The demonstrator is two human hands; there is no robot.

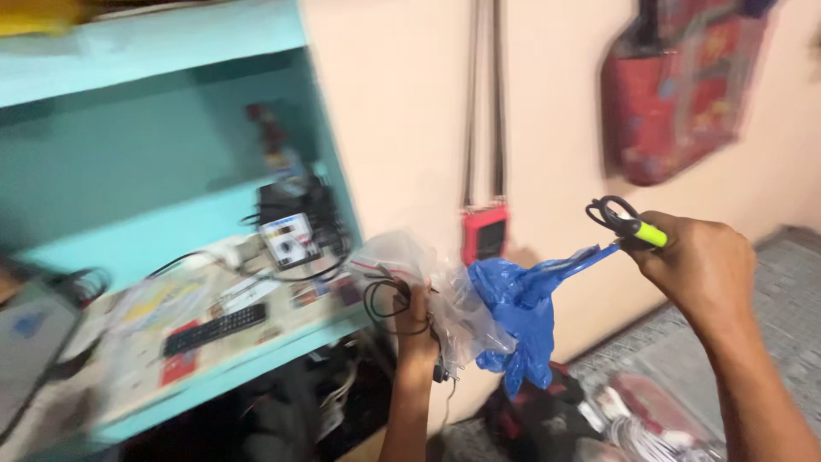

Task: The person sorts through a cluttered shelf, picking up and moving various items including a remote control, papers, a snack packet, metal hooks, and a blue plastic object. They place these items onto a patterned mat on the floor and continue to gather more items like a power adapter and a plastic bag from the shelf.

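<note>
Here, beside one turquoise shelf (171,231), the left hand (416,321) gripped one clear bag (445,295) and cables (380,299); the right hand (693,261) clenched one tool (629,222) and one blue bag (517,308).

Turquoise shelf unit (154,51), cream wall (402,111)

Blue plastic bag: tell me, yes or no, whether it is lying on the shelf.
No, the blue plastic bag hangs in the air between the left hand and right hand, beside the shelf.
</note>
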